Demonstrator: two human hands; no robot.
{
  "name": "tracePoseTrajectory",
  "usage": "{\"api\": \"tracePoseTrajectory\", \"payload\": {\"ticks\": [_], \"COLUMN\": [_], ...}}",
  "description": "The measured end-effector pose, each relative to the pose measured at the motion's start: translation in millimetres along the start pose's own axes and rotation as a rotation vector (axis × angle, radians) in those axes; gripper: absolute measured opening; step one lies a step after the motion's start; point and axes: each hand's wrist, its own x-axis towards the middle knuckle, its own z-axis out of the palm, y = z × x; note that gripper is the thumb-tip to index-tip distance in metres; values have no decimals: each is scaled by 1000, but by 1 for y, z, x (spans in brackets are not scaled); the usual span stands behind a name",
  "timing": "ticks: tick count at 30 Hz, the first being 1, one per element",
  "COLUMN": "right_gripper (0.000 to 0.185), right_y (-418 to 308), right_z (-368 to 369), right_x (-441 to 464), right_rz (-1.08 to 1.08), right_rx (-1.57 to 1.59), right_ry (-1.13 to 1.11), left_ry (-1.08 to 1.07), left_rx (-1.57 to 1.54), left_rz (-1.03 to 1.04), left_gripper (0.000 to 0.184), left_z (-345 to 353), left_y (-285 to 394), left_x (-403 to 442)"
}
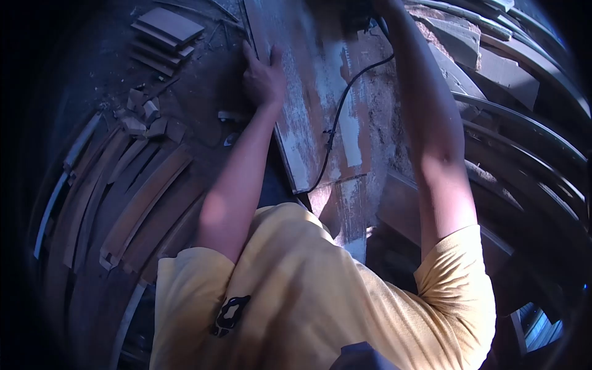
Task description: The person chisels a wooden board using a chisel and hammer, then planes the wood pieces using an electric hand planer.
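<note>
Steadiness seems to be why our left grip (266,80) sits at the side of the long, white-streaked board (299,123), thumb and fingers spread apart around its edge. Whether it clasps the wood or only presses, we cannot tell. Our right arm (435,111) reaches to the far end, beside a dark, blurred object (357,11); the right grip is mostly cut off by the upper border, so we cannot tell whether it is closed. The black cable (341,102) curves down across the board, perhaps left slack to allow reach.

The board lies lengthwise before us, its brown face patchy with white, with another streaked piece (353,213) below its near end. Beyond our left arm are stacked flat pieces (168,26), small blocks (148,111) and curved lengths of wood (148,197). Pale, sawdust-like debris (385,117) and offcuts (507,74) crowd the right, in uneven light and deep shadow.
</note>
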Motion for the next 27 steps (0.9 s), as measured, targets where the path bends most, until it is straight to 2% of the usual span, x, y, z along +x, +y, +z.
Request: {"api": "tracePoseTrajectory", "payload": {"ticks": [1, 3, 5, 7, 11, 15, 18, 22, 25, 27], "right_gripper": [30, 42, 46, 61, 69, 70, 68, 65, 61, 57], "right_y": [2, 56, 51, 61, 93, 83, 69, 55, 51, 46], "right_z": [-9, -22, -55, -81, -114, -104, -89, -76, -66, -57], "right_x": [-39, -126, -242, -356, -532, -526, -464, -394, -353, -323], "right_rz": [-16, 44, 79, 334, 495, 539, 470, 381, 323, 243], "right_rx": [36, -67, 29, 153, 45, 97, 87, 99, 107, 43], "right_ry": [30, -15, -19, -97, -123, -77, -62, -62, -61, 2], "left_ry": [-11, 10, 7, 15, 39, 88, -4, -4, -44, 57], "left_rx": [-5, 35, 36, 35, 67, 64, 50, 12, 46, 102], "left_rz": [-3, 11, 1, -9, -31, 21, -37, -18, -85, -17], "left_gripper": [90, 91, 91, 91, 91, 91, 95, 96, 94, 84], "left_z": [1, 2, -1, -2, 1, 12, 3, 3, 4, 7], "left_y": [-2, -2, 2, 3, 3, -7, 0, -1, -4, -2], "left_x": [1, 1, 1, 1, 3, 7, 6, 7, 9, 6]}}
